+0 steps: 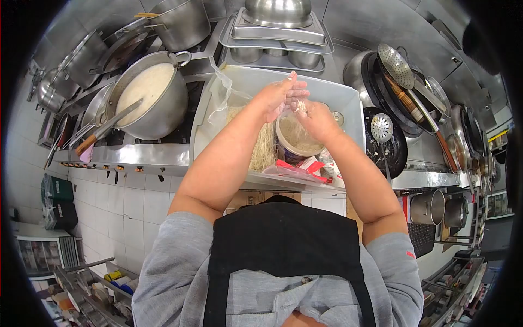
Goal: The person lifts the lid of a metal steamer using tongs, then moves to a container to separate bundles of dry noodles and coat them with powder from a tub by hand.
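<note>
Over a round tub of pale powder (297, 137), both hands are raised close together. My left hand (279, 99) has its fingers stretched out, palm turned toward the other hand. My right hand (316, 117) has its fingers curled, with some pale crumbly stuff at the fingertips; what it is cannot be made out. The tub stands inside a large translucent plastic bin (351, 109). Beside the tub on the left lie thin dry noodles (263, 148). A red and white packet (297, 171) is at the bin's near edge.
A large pot of whitish liquid (147, 90) with a wooden-handled utensil (109, 128) stands on the stove at left. Metal trays (272, 46) are stacked behind the bin. A black wok (400, 147) and skimmer (381, 128) are at right.
</note>
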`<action>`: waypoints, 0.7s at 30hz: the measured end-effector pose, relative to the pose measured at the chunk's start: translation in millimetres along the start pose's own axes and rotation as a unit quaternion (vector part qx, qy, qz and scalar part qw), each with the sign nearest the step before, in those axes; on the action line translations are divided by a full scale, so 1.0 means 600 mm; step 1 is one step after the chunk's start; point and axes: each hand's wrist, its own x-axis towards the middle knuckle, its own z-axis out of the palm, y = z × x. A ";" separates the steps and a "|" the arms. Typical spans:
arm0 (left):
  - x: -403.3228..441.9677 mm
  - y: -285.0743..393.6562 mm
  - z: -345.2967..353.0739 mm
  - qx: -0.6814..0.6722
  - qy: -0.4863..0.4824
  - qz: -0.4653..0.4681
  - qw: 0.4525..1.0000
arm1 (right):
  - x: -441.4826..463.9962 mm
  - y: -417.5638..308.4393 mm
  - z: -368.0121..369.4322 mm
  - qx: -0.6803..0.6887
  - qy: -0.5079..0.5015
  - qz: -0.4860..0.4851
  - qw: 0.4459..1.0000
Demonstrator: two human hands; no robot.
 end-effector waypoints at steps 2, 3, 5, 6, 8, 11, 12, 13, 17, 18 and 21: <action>0.000 -0.001 0.000 -0.006 0.001 0.000 1.000 | -0.001 0.000 0.002 0.001 -0.002 0.003 1.000; 0.001 -0.001 0.000 -0.012 0.001 0.000 1.000 | -0.001 0.000 0.003 0.011 -0.002 0.004 1.000; 0.001 -0.001 0.000 -0.009 0.001 0.000 1.000 | -0.003 0.001 0.003 0.021 -0.002 0.005 1.000; 0.002 -0.002 0.000 -0.006 0.001 0.001 1.000 | -0.004 0.002 0.000 0.064 -0.026 0.026 0.997; 0.003 -0.003 0.000 -0.010 0.004 0.002 1.000 | -0.004 0.005 -0.001 0.108 -0.050 0.048 0.992; 0.001 -0.001 0.002 -0.016 0.004 0.003 1.000 | -0.002 0.018 0.002 0.198 -0.063 0.046 0.977; 0.000 -0.001 0.001 -0.018 0.003 0.002 1.000 | -0.003 0.025 -0.001 0.179 -0.077 -0.023 0.981; 0.002 -0.002 0.000 -0.019 0.005 0.003 1.000 | -0.004 0.033 -0.003 0.159 -0.091 -0.093 0.979; 0.005 -0.004 -0.002 -0.025 0.005 0.004 1.000 | 0.002 0.058 -0.007 -0.021 -0.061 -0.110 0.992; 0.005 -0.004 -0.002 -0.026 0.005 0.002 1.000 | 0.009 0.055 -0.011 -0.044 -0.062 -0.074 0.994; 0.004 -0.005 0.001 -0.027 0.008 0.007 1.000 | 0.005 0.031 -0.022 -0.025 -0.077 -0.004 0.997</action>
